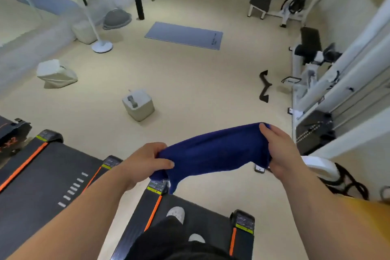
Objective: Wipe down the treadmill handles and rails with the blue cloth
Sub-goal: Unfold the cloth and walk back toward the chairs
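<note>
— Blue cloth [215,152] first: where is it, and who has it?

— In mid-air, pulled out between both hands above the back end of the treadmill [213,217]. The left hand [145,162] has one end bunched in curled fingers with the thumb across it. The right hand [280,150] grips the other end, fingers wrapped over the edge.

— So nothing is being wiped yet?

— I'd say not. No handle or rail shows in this view, only the belt, its orange stripes and the floor beyond. The cloth touches nothing but the hands.

— What could go wrong?

— A loose corner hangs below the left hand, near the rear corner of the deck. If the cloth comes down like that, I'd expect the tail to drag or catch there.

— And the footing?

— The white shoes [176,213] stand on the belt close to its end. The person probably has to turn to reach the handles, and a careless step could come off the edge. Dark cords [350,183] lie on the floor to the right, and a second treadmill [42,175] sits close on the left, so there's little room to stumble.
</note>
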